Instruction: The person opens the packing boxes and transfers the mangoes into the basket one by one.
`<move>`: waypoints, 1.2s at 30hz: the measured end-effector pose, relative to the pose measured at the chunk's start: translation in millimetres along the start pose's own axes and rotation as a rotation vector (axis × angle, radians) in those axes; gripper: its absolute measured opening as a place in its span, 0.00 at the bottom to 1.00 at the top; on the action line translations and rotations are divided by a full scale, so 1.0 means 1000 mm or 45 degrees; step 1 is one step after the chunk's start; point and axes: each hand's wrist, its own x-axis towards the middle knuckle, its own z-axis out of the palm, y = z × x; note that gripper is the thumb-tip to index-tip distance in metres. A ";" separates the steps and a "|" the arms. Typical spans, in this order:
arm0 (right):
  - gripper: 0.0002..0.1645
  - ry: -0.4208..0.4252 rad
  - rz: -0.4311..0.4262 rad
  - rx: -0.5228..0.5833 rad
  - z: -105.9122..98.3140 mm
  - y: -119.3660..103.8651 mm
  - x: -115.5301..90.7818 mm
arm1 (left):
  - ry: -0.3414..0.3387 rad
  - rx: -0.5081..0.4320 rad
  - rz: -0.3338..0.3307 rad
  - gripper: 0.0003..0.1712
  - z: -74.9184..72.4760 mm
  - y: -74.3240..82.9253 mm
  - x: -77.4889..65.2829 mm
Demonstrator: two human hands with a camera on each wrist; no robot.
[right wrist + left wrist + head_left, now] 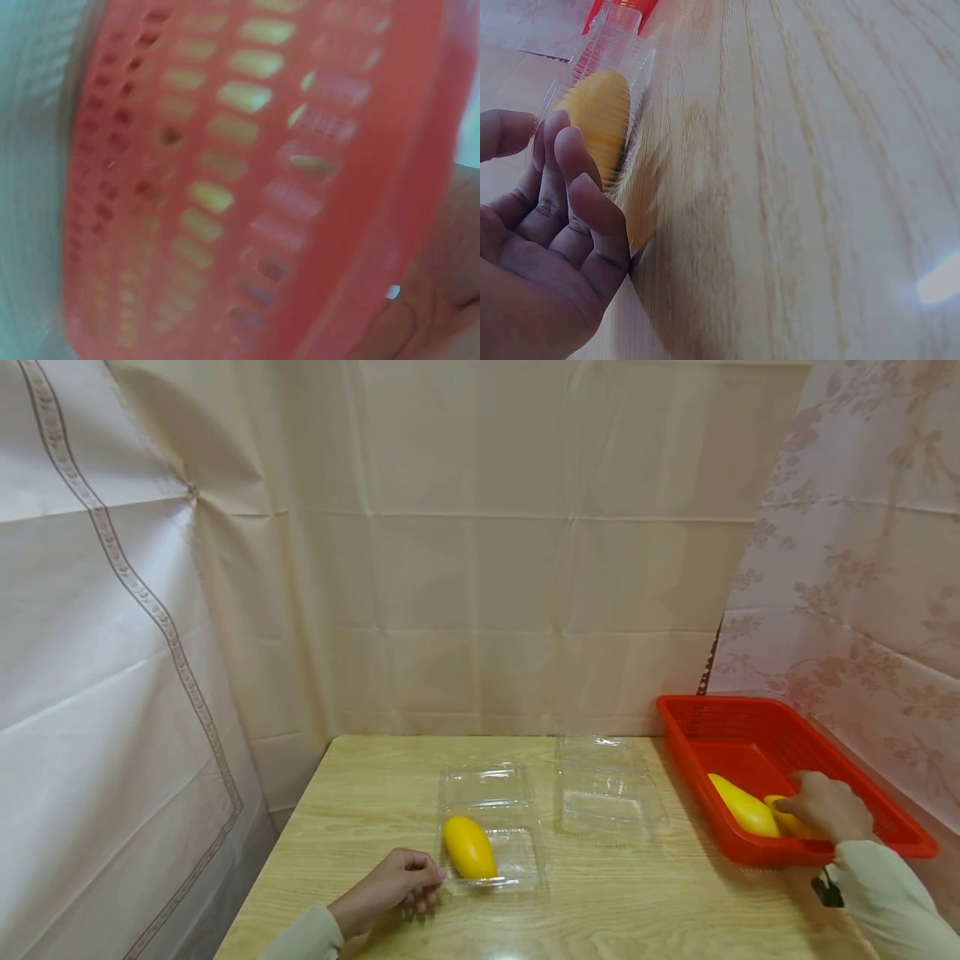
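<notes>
My left hand (pixel 397 885) pinches the near left edge of an opened clear plastic clamshell box (pixel 517 856) between thumb and fingertips. A yellow mango (pixel 468 847) lies in the left part of that box; in the left wrist view it shows through the ribbed plastic wall. On the right, my right hand (pixel 828 806) reaches into a red plastic basket (pixel 780 706), with its fingers curled round a yellow mango (pixel 795 822) there. Another yellow mango (pixel 742 806) lies beside it. In the right wrist view the basket's slotted wall (pixel 247 217) hides most of the hand.
A second opened clear clamshell box (pixel 611 806) stands between the first box and the basket. The wood-grain table (pixel 360 810) backs onto a beige cloth (pixel 480 568). More cloth hangs at left and right, the right one close behind the basket.
</notes>
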 end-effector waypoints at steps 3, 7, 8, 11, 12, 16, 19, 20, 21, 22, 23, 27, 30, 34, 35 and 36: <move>0.52 0.042 -0.050 0.007 -0.002 -0.011 -0.001 | 0.003 0.003 0.005 0.16 0.000 0.001 0.000; 0.51 0.071 -0.097 0.027 -0.003 -0.029 -0.004 | 0.004 0.012 0.011 0.16 0.001 0.000 0.000; 0.52 0.077 -0.108 0.031 -0.002 -0.034 -0.005 | 0.006 0.015 0.011 0.16 0.001 0.000 -0.001; 0.53 0.109 -0.151 0.036 -0.001 -0.048 -0.007 | 0.012 0.021 0.011 0.16 0.001 -0.002 -0.001; 0.52 0.126 -0.169 0.030 0.000 -0.052 -0.007 | 0.014 0.023 0.010 0.16 0.001 -0.002 -0.001; 0.49 0.189 -0.254 0.017 0.003 -0.072 -0.011 | 0.014 0.026 0.003 0.16 0.001 -0.002 0.000; 0.47 0.212 -0.296 0.042 0.005 -0.088 -0.015 | 0.015 0.022 -0.001 0.16 0.000 -0.001 0.000; 0.46 0.215 -0.308 0.051 0.006 -0.093 -0.016 | 0.016 0.020 -0.001 0.16 0.000 -0.001 0.000; 0.45 0.223 -0.318 0.059 0.008 -0.098 -0.018 | 0.016 0.022 -0.001 0.16 0.000 0.000 0.000; 0.44 0.223 -0.330 0.069 0.009 -0.104 -0.020 | 0.017 0.023 -0.002 0.16 0.000 0.000 0.000; 0.44 0.232 -0.351 0.070 0.010 -0.109 -0.021 | 0.018 0.026 0.000 0.16 -0.001 0.000 0.000; 0.41 0.272 -0.413 0.052 0.017 -0.128 -0.024 | 0.018 0.032 0.002 0.16 -0.001 0.000 0.001; 0.40 0.295 -0.447 0.049 0.022 -0.140 -0.027 | 0.023 0.032 0.006 0.16 0.000 -0.001 0.001; 0.36 0.315 -0.498 0.090 0.030 -0.155 -0.030 | 0.029 0.032 0.006 0.16 0.001 -0.003 0.001; 0.35 0.322 -0.516 0.101 0.032 -0.158 -0.031 | 0.029 0.032 0.004 0.16 0.001 -0.002 0.001; 0.34 0.334 -0.537 0.112 0.034 -0.162 -0.032 | 0.028 0.032 0.004 0.16 0.001 -0.002 0.000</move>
